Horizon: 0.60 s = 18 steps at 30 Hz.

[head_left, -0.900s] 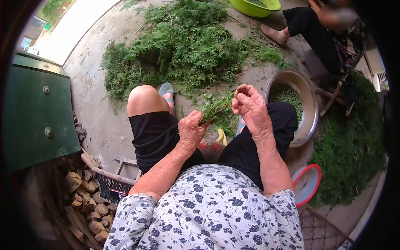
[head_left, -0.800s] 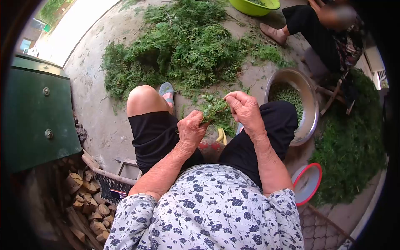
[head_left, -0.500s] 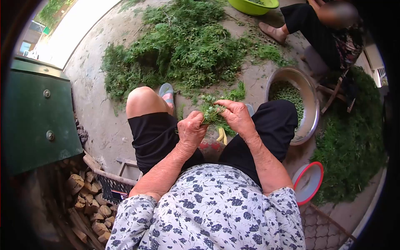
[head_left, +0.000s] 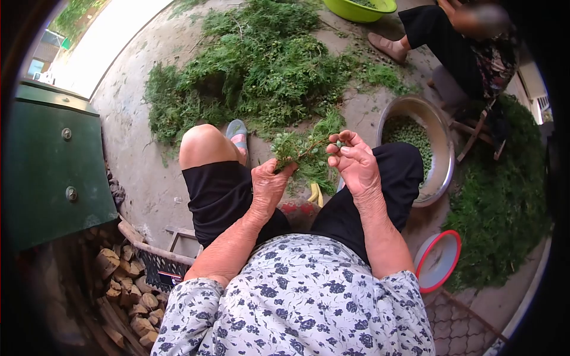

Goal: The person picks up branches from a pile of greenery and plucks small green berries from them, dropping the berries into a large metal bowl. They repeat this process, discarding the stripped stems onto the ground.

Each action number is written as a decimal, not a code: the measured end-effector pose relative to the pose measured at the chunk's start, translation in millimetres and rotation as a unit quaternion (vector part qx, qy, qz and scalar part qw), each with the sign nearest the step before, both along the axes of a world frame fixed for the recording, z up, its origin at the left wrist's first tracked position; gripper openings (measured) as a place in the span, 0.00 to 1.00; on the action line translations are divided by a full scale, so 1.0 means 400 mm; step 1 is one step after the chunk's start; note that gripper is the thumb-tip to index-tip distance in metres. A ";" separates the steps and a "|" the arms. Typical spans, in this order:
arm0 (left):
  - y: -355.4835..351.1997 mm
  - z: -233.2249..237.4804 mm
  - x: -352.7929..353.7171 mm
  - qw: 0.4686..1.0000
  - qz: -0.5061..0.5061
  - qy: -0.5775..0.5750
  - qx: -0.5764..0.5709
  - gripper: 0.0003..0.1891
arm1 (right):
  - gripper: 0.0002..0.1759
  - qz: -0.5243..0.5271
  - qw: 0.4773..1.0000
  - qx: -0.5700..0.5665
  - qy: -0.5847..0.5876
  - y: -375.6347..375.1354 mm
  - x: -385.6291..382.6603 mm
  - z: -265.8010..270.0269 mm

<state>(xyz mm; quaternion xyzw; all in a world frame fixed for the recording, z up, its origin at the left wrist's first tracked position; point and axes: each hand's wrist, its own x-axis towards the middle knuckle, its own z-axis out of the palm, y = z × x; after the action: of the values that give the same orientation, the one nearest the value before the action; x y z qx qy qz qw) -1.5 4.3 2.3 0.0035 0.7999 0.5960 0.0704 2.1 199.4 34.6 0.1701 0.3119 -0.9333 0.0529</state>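
Observation:
My left hand is closed around the stem end of a leafy evergreen sprig, held above my lap. Small pale-green cones show among its leaves. To the right of the sprig, my right hand has its palm partly turned up and its fingers curled in. A small green cone sits between its thumb and fingertips. Beside my right knee stands a metal basin with many green cones in it.
A large heap of evergreen branches covers the ground ahead. A seated person is at the upper right, near a lime-green basin. A red-rimmed bowl lies low right; chopped firewood and a green cabinet are left.
My right hand has pulled away from the sprig to the right, turning its palm up with a green cone in its fingers. My left hand and the sprig have shifted slightly left.

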 end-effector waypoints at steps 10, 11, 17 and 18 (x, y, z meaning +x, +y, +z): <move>0.013 0.012 0.008 1.000 -0.009 0.021 -0.007 0.07 | 0.13 0.031 0.795 0.601 0.078 -0.051 0.014 -0.056; 0.013 0.012 0.009 0.999 -0.010 0.032 0.000 0.07 | 0.12 0.038 0.809 0.580 0.086 -0.054 0.013 -0.066; 0.009 0.002 0.007 1.000 0.000 0.011 0.011 0.07 | 0.11 0.080 0.965 0.240 -0.067 -0.057 0.019 -0.041; 0.008 0.001 0.006 1.000 0.000 0.011 0.011 0.07 | 0.11 0.080 0.965 0.240 -0.067 -0.057 0.019 -0.045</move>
<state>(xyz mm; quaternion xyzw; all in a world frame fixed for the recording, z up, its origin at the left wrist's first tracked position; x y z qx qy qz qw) 1.1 7.5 2.7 0.0106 0.7940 0.6047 0.0614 9.7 176.6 16.8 0.2145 0.5351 -0.8102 0.1058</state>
